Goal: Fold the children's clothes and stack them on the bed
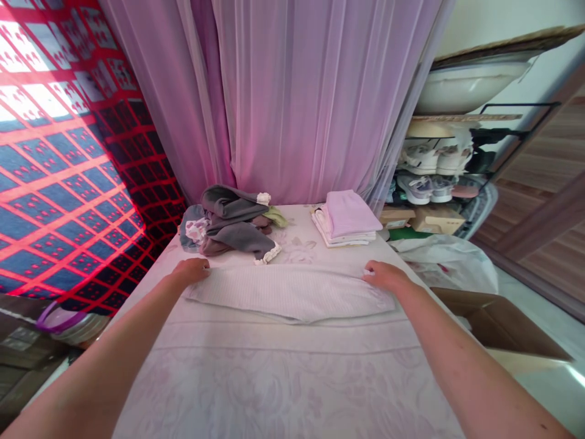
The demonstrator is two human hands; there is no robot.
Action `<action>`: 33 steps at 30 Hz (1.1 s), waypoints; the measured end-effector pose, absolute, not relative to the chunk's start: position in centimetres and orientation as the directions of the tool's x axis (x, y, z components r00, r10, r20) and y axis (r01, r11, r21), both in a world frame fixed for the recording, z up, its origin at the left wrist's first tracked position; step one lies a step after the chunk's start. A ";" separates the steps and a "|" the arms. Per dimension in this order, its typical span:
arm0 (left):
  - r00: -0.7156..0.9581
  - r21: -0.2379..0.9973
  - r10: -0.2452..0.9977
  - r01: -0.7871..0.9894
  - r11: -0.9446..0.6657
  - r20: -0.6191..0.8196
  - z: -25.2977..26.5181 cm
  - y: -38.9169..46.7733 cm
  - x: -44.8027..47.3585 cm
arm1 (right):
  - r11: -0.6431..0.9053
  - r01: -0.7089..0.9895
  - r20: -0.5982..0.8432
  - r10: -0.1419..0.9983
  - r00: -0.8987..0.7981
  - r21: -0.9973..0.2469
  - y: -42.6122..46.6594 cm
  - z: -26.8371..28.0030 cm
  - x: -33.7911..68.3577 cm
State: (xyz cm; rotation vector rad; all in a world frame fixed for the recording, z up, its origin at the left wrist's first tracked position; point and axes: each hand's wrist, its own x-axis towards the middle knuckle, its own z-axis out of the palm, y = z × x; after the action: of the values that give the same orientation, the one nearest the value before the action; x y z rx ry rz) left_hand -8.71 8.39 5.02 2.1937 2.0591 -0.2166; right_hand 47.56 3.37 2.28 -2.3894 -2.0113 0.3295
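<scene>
On the floral-patterned cover (283, 390) lies a pale, finely striped garment (292, 292), nearer you than the rumpled clothes (235, 219) and folded stack (350, 239) (lilac cloth (351, 212) on top), your left hand (192, 270) and right hand (386, 275) pinching the garment's far edge.
</scene>
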 end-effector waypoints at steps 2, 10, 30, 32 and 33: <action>0.063 -0.004 0.987 0.998 -0.064 -0.145 5.1 7.9 -8.5 | -0.194 0.970 -0.161 0.972 0.170 -0.147 3.3 2.6 47.4; 0.179 0.214 0.984 0.961 -0.178 0.012 8.8 2.8 -10.0 | -0.068 0.695 -0.012 0.996 0.085 -0.716 -0.9 5.2 49.0; 0.015 0.488 0.980 0.869 0.084 -0.196 3.8 -1.5 -9.2 | -0.028 0.953 0.310 0.942 0.125 -0.300 -4.2 1.3 42.9; 0.114 0.610 0.956 0.788 0.080 -0.272 4.0 -1.5 -10.5 | 0.034 0.974 0.268 0.963 0.028 -0.224 -5.4 0.8 40.4; 0.152 0.656 0.939 0.749 0.094 -0.308 4.0 -1.6 -11.1 | 0.033 0.982 0.224 0.975 0.010 -0.185 -5.9 0.5 39.3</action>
State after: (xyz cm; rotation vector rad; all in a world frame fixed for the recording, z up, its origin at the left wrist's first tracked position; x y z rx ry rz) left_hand -11.06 -1.64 3.96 1.6933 1.6355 0.3263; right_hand 39.25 -5.91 0.49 -2.0019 -2.0253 -0.0371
